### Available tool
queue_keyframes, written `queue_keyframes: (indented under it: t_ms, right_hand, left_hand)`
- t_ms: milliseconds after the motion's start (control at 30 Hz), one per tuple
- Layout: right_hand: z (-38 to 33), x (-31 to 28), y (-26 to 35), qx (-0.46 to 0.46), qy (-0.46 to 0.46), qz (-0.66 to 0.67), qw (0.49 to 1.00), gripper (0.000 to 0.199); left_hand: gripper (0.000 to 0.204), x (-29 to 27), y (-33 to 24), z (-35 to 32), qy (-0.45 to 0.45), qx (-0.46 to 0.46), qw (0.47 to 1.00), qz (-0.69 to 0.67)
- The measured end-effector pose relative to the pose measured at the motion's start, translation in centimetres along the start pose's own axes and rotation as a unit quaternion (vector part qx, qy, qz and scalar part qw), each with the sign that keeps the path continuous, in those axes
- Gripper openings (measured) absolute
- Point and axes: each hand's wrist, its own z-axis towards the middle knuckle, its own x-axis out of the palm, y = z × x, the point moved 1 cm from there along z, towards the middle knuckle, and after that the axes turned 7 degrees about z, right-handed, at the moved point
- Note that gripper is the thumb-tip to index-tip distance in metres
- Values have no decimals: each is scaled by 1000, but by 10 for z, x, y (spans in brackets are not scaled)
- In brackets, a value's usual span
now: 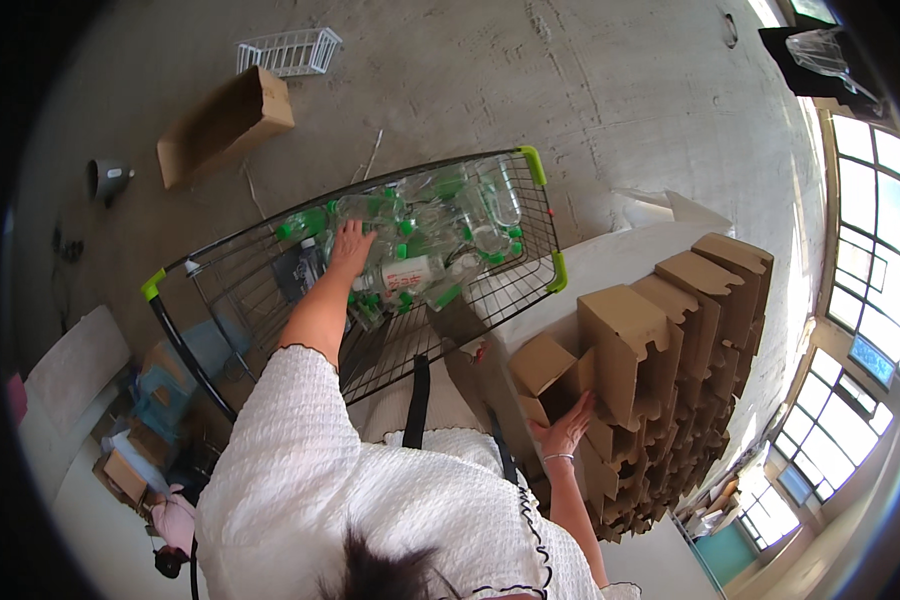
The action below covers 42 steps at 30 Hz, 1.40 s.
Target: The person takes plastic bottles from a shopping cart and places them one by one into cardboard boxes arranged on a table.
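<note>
My left hand (350, 248) reaches into a black wire shopping cart (485, 320) with bright green corners. Its fingers are stretched out over a heap of clear plastic bottles (435, 215) with green caps, touching the ones at the heap's left part. A bottle with a white label (407, 273) lies just right of that wrist. My right hand (567, 430), a bracelet at its wrist, rests with extended fingers against an open brown cardboard box (550, 372). This box stands at the near left of a row of notched cardboard pieces (660, 350).
An open cardboard box (225, 125), a white wire basket (290, 52) and a dark bucket (108, 180) stand on the concrete floor. A person in pink (175, 520) is at the lower left, near more boxes (125, 475). Windows (875, 190) line the right wall.
</note>
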Motion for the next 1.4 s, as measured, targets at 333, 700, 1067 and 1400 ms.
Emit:
queue_keyframes:
  t_ms: [333,700,1067,1400]
  right_hand:
    - [-13,-5,8,-9,-22,49,999,137]
    - [-24,-6,-21,-70,-112,136,982,133]
    - [-70,15,-58,-82,-269,244,928,113]
    - [-65,48,-83,196,-98,413,884,101]
  left_hand:
    - [86,-9,-41,-48,72,-100,976,-177]
    - [51,-104,-129,-205,212,-50,453,-864]
    - [58,-275,-330,-239,237,343,825,-381]
    - [66,-256,-465,-225,117,418,876,209]
